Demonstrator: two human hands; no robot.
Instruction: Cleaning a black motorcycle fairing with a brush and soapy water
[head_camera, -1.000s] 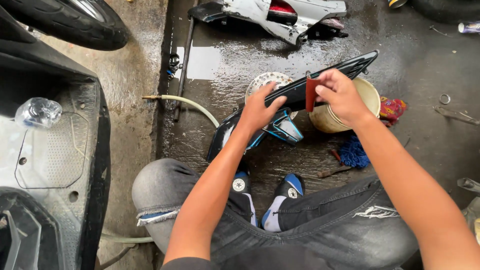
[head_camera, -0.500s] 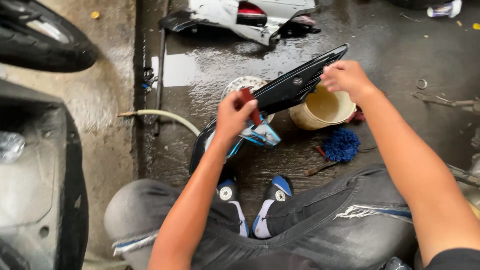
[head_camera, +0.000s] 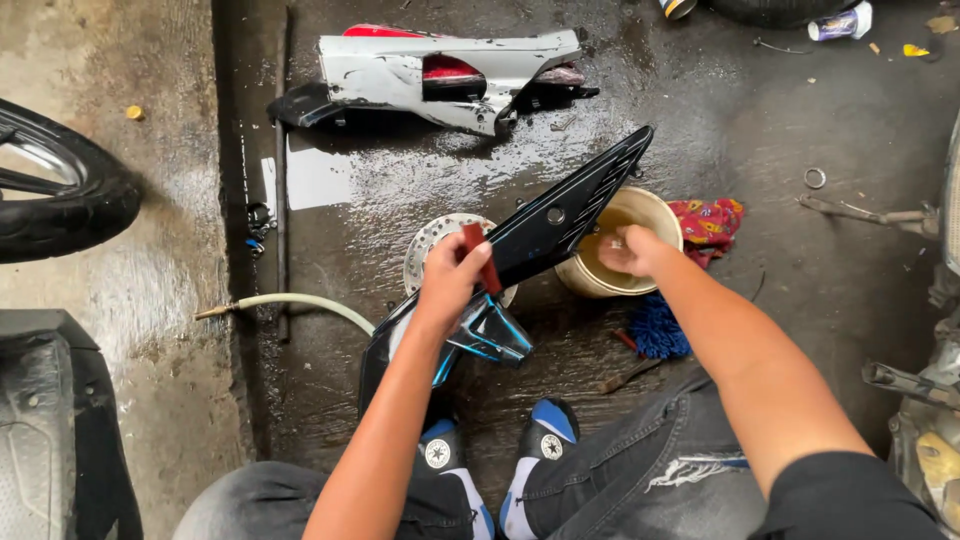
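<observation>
Both hands are being used over a black scooter panel (head_camera: 520, 250) in the single head view: the left hand (head_camera: 450, 275) is being kept clamped on a red rag (head_camera: 480, 255) pressed against the panel's upper face, while the right hand (head_camera: 630, 250) is being dipped, fingers curled, into a cream bucket (head_camera: 655, 215) of murky water just behind the panel; whether anything is being gripped there cannot be told. Judging by the wet sheen, the panel is being wiped partway, with its lower end near the shoes seemingly left. Around it, a white-and-red fairing (head_camera: 440, 75), a brake disc (head_camera: 430, 245), a blue mop head (head_camera: 655, 330) and a hose (head_camera: 290, 302) are lying on the wet floor, crowding the work.
</observation>
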